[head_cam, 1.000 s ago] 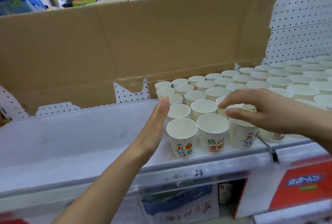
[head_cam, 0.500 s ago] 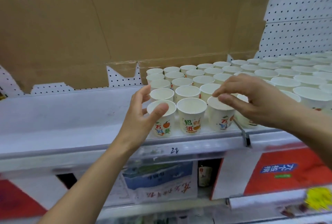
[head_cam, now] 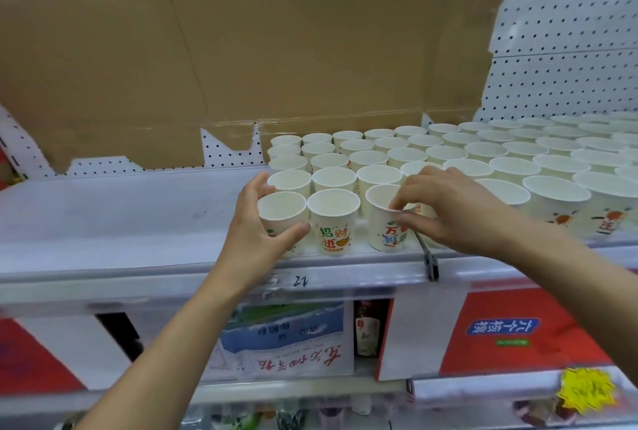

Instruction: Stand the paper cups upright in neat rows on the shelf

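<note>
Several white paper cups with coloured print stand upright in rows on the white shelf (head_cam: pixel 121 222), filling its middle and right. My left hand (head_cam: pixel 257 233) curls round the front-left cup (head_cam: pixel 281 210), thumb across its front, fingers behind it. My right hand (head_cam: pixel 448 212) pinches the rim of the third front cup (head_cam: pixel 383 222) between thumb and fingers. Between them stands a free cup (head_cam: pixel 333 219) with green and red print. Cups behind my right hand are partly hidden.
A tall brown cardboard sheet (head_cam: pixel 259 60) leans against the white pegboard (head_cam: pixel 566 50) behind the cups. A metal divider clip (head_cam: pixel 428 257) sticks out at the shelf's front lip. Boxes (head_cam: pixel 286 340) and a bottle (head_cam: pixel 367 329) sit on the shelf below.
My left hand went from flat beside the cups to wrapped round the front-left cup. My right hand dropped from hovering above the cups to pinching the third front cup's rim.
</note>
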The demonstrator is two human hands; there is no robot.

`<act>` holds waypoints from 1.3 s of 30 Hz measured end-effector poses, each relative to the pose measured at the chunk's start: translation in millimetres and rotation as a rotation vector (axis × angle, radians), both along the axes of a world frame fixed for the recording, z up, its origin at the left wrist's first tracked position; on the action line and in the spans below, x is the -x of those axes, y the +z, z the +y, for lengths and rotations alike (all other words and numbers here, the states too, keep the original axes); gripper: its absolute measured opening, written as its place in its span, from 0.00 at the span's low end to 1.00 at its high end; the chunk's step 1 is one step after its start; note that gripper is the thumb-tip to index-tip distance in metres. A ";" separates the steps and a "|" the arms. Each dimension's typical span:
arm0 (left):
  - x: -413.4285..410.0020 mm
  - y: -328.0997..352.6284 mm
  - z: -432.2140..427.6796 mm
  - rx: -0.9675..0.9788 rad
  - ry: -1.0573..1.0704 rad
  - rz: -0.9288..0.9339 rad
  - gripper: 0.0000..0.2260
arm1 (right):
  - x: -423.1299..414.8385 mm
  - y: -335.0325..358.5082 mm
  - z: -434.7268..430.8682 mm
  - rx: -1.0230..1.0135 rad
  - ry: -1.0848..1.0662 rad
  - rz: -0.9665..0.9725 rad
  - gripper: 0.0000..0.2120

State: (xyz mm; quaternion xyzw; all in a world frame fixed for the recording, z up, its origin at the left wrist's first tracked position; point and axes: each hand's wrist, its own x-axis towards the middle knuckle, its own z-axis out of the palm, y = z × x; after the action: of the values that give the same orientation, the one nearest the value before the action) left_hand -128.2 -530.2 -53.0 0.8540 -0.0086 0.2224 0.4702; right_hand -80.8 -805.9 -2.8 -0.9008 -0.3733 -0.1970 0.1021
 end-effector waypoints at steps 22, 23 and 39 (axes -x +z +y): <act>48.6 -1.5 -36.8 -0.034 0.162 -0.196 0.34 | 34.2 -11.0 -37.3 -0.518 -0.130 -0.060 0.13; 56.6 -5.6 -44.3 0.022 0.136 -0.224 0.29 | 38.1 -15.0 -44.5 -0.606 -0.150 -0.079 0.11; 125.9 -80.7 -47.4 0.137 0.313 -0.144 0.19 | 77.9 -47.6 -52.6 -0.711 -0.115 0.058 0.06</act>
State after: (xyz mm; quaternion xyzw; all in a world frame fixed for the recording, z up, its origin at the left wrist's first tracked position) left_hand -254.2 -577.5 -133.7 0.7928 0.1058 0.3535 0.4850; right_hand -158.7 -858.5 -50.4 -0.8338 -0.2273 -0.2942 0.4081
